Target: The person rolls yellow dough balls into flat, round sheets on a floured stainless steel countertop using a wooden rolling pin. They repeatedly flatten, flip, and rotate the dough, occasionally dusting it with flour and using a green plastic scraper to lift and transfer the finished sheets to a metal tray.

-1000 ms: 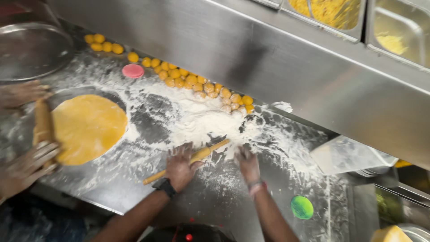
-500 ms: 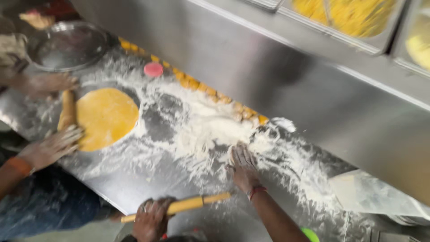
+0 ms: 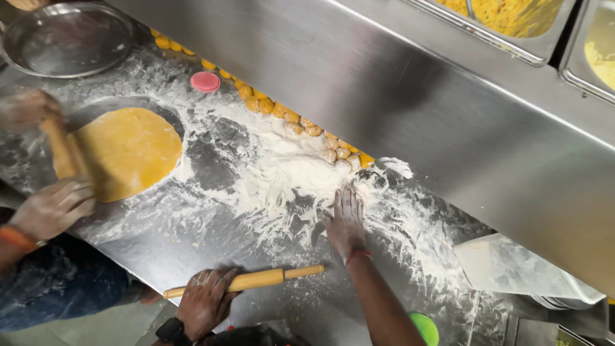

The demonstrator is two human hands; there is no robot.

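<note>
Two wooden rolling pins are on the flour-dusted steel bench (image 3: 192,256). The person's left hand (image 3: 205,304) lies over the near one, a pale wooden rolling pin (image 3: 246,280), close to the near edge of the bench; the fingers curl over its left part and hold it against the steel. The right hand (image 3: 346,221) rests flat in the loose white flour (image 3: 275,173) at the middle of the bench, fingers spread and pointing to the far wall, palm down. A thin red band sits on this wrist, and a dark watch on the left one.

At the left, two other hands belong to a co-worker. They press the second wooden rolling pin (image 3: 63,154) on one round flat yellow dough sheet (image 3: 128,150); the far hand is blurred.

One row of small yellow dough balls (image 3: 282,112) runs along the foot of the steel back wall, from far left toward the middle. I count more than twenty, some half covered with flour, so the exact count I cannot tell. One round pink lid (image 3: 205,81) lies just beside this row. One round steel plate (image 3: 67,38) stands in the far left corner. One green round thing (image 3: 424,327) shows at the near edge, right of the forearm. A clear plastic sheet (image 3: 519,266) lies at the right.

Between the two hands the steel is open, only thinly dusted. Right of the right hand, open bench goes on as far as the plastic sheet.
</note>
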